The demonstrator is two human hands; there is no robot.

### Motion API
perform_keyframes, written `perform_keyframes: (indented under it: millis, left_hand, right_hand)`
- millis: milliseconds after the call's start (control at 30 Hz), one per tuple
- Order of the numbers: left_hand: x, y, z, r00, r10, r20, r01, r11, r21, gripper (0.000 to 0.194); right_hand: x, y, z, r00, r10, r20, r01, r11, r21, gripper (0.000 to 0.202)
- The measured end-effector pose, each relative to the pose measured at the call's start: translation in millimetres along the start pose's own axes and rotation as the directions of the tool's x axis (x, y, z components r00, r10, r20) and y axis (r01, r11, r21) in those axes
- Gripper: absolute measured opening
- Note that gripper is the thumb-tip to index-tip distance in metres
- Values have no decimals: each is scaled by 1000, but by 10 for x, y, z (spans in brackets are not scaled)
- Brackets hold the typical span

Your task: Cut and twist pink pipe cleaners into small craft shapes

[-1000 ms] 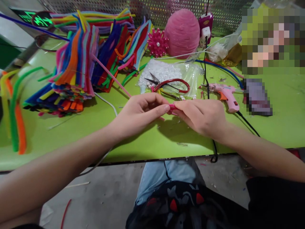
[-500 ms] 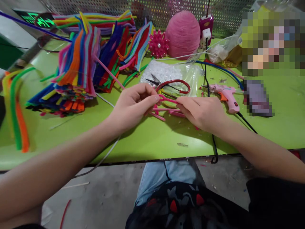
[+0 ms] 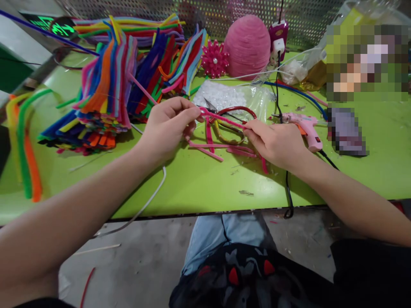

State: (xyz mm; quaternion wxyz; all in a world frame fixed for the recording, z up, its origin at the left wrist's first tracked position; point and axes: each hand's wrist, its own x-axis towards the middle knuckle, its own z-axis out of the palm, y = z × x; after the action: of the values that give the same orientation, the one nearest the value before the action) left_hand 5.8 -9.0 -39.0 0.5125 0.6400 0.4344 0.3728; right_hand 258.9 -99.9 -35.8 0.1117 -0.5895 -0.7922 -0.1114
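Observation:
A bright pink pipe cleaner [image 3: 226, 118] stretches between my two hands above the green table [image 3: 205, 188]. My left hand [image 3: 173, 126] pinches its left end, where a small loop or twist shows at the fingertips. The other end is pinched by my right hand [image 3: 272, 141]. Below them, several cut pink pipe cleaner pieces [image 3: 208, 146] lie on the table. Scissors [image 3: 239, 112] with red and yellowish handles rest just behind the held pipe cleaner, partly covered by it. A clear bag of white beads [image 3: 218, 95] lies behind the scissors.
Bundles of coloured pipe cleaners [image 3: 109, 85] pile up at the left. At the back stand a pink fuzzy dome [image 3: 247, 47] and a pink flower [image 3: 215, 59] with a pearl centre. A pink glue gun [image 3: 305, 128] lies right of my right hand, near a black cable [image 3: 289, 199].
My left hand has moved left and slightly up, and my right hand a little right. A longer stretch of the pink pipe cleaner now shows between them, pulled straighter.

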Motion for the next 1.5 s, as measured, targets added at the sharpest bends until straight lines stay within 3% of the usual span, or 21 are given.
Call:
perform_keyframes:
  millis: [100,167,300,367,433,533,667,767,900,1100,1267,1400,1500]
  left_hand:
    - [5,8,-41,997,73,35,-78,978,191,18]
    - [1,13,-60,963,204,175,-258,884,389,18]
    - [2,-45,-57,784,327,528,-592,652,474,24]
    - [9,-97,-47,726,346,594,-659,596,458,26]
    - [11,-133,-42,696,370,615,-697,555,455,26]
    - [-13,-119,-35,706,390,591,-695,542,473,27]
    - [-108,4,9,807,366,463,-585,601,544,26]
    - [-188,89,72,876,320,361,-473,712,519,22]
    - [-218,128,110,925,206,319,-328,857,399,25]
    - [-2,104,-154,948,172,266,-267,888,375,33]
    - [107,87,-314,922,214,322,-352,810,469,36]
    - [-6,89,-192,816,360,452,-573,608,549,37]
    - [-118,91,-85,755,420,504,-655,465,596,34]
  right_hand:
    - [49,49,-45,992,116,59,-113,992,-57,45]
    - [81,90,-74,977,197,87,-189,978,-86,43]
    - [114,145,-86,953,275,129,-263,960,-100,39]
    - [114,158,-62,948,281,149,-271,959,-79,36]
    - [107,175,-30,952,266,150,-264,964,-34,34]
    - [94,206,4,986,160,41,-163,985,60,31]
    - [61,164,-8,990,-26,-140,58,971,232,30]
    - [19,49,-23,983,-119,-142,168,898,407,30]
    - [-21,-44,-10,985,-168,-44,167,852,495,29]
    - [-3,69,0,997,-56,-49,71,903,424,27]
    - [18,119,-16,998,-44,-37,56,897,439,25]
    - [9,82,-31,988,-101,-115,139,905,401,26]
    - [-2,41,-65,968,-161,-194,219,918,331,28]
